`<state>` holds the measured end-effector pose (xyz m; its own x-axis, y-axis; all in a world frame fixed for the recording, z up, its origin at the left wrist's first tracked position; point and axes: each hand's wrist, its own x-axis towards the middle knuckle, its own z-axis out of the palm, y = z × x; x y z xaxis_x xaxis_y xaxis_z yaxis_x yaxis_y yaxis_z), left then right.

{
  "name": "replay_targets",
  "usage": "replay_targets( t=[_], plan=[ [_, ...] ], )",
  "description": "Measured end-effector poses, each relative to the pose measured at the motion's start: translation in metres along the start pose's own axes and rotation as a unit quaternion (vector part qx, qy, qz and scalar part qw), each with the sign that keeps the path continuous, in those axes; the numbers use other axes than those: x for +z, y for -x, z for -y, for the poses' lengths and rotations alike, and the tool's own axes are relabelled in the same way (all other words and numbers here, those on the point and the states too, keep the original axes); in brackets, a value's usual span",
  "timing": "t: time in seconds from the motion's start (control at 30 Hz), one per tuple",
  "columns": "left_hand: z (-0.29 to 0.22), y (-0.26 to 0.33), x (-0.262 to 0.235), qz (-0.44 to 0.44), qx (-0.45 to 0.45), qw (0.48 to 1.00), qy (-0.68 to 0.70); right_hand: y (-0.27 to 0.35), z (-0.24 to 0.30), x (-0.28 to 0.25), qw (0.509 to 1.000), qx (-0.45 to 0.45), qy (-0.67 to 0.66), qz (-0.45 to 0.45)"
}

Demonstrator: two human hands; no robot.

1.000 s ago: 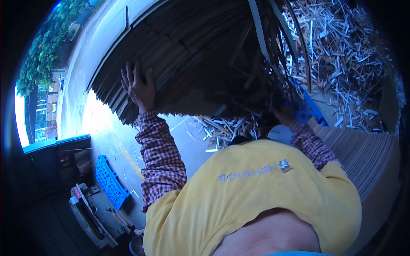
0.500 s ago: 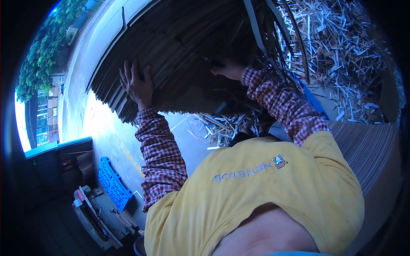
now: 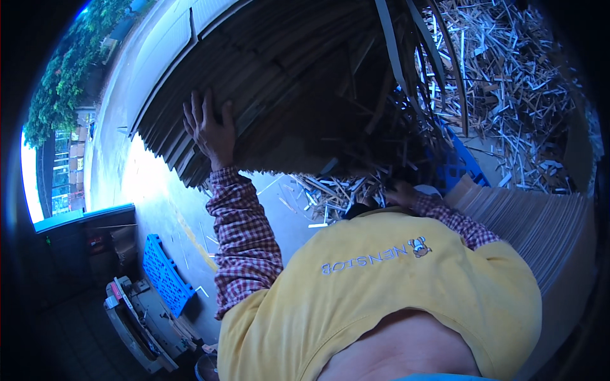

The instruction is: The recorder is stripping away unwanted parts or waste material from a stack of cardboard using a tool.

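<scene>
A thick stack of cardboard sheets (image 3: 273,82) fills the upper middle, its layered edges turned toward me. Against its left part my left hand (image 3: 213,130) rests, fingers stretched out over the sheet edges. My right hand (image 3: 400,192) is down close to my waist, in shadow, apart from the stack; its fingers are too dark to read. Long narrow cardboard strips (image 3: 394,51) hang loose from the stack's right end. Beneath the stack, cut cardboard scraps (image 3: 337,190) lie on the floor near my right hand.
A large heap of cardboard scraps (image 3: 502,95) spreads at the far right. Closer on the right stands another cardboard stack (image 3: 534,222), beside a blue pallet (image 3: 454,168). At left are a blue plastic pallet (image 3: 165,273) and a pale machine-like object (image 3: 136,324).
My right hand has left the underside of the stack and dropped back toward my waist. My left hand stays on the stack's edges, with the view shifted slightly.
</scene>
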<state>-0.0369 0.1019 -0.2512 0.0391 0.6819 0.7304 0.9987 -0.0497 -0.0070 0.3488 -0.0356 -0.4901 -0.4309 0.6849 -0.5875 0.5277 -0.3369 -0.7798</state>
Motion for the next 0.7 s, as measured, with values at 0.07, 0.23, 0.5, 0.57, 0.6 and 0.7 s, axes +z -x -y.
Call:
replay_targets(
  t=[0.07,0.23,0.5,0.57,0.6,0.7],
  plan=[
    [0.004,-0.001,0.001,-0.002,-0.002,1.000,-0.008,0.007,0.003,-0.043,0.985,-0.040,0.056,0.161],
    [0.003,0.001,0.006,0.011,-0.002,1.000,-0.023,-0.049,0.147,-0.068,0.968,-0.230,0.074,-0.064],
    [0.005,0.003,0.004,-0.001,-0.005,1.000,-0.005,-0.086,0.239,-0.063,0.992,-0.102,-0.063,-0.024],
    [0.004,0.004,0.005,0.000,-0.005,1.000,-0.001,-0.084,0.249,-0.057,0.993,-0.089,-0.068,-0.031],
    [0.004,0.003,0.005,-0.002,-0.003,1.000,-0.002,-0.085,0.257,-0.053,0.993,-0.093,-0.050,-0.055],
    [0.006,0.003,0.006,-0.003,-0.004,1.000,-0.004,-0.086,0.250,-0.047,0.987,-0.130,-0.055,-0.073]
  ],
)
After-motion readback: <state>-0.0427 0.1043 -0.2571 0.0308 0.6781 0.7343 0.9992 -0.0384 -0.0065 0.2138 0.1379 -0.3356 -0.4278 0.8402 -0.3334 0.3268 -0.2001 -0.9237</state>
